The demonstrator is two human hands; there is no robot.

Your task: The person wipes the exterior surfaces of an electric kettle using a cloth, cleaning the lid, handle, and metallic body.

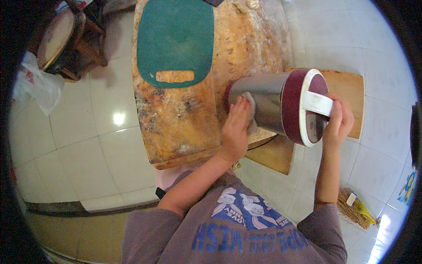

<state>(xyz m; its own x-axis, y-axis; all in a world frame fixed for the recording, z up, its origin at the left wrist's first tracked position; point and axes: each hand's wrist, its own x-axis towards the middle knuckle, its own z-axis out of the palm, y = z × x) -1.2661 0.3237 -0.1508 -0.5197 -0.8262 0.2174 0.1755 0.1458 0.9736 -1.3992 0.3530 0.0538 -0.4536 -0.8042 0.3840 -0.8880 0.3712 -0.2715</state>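
A steel cylindrical canister (266, 97) with maroon bands, a white rim and a white handle (317, 104) stands on the worn wooden table, and appears leaning toward the right in this view. My right hand (340, 118) is closed round the end of the handle. Against the near left side of the steel wall, my left hand (237, 127) presses a greyish-white cloth (252, 115), its fingers laid together over it. Part of the cloth is hidden beneath the fingers.
A green chopping board (176, 39) with a cut-out grip lies on the wooden table (176, 119), left of the canister. At the far left are a wooden stool (57, 39) and a plastic bag (41, 83). A broom head (356, 209) rests on the tiled floor at right.
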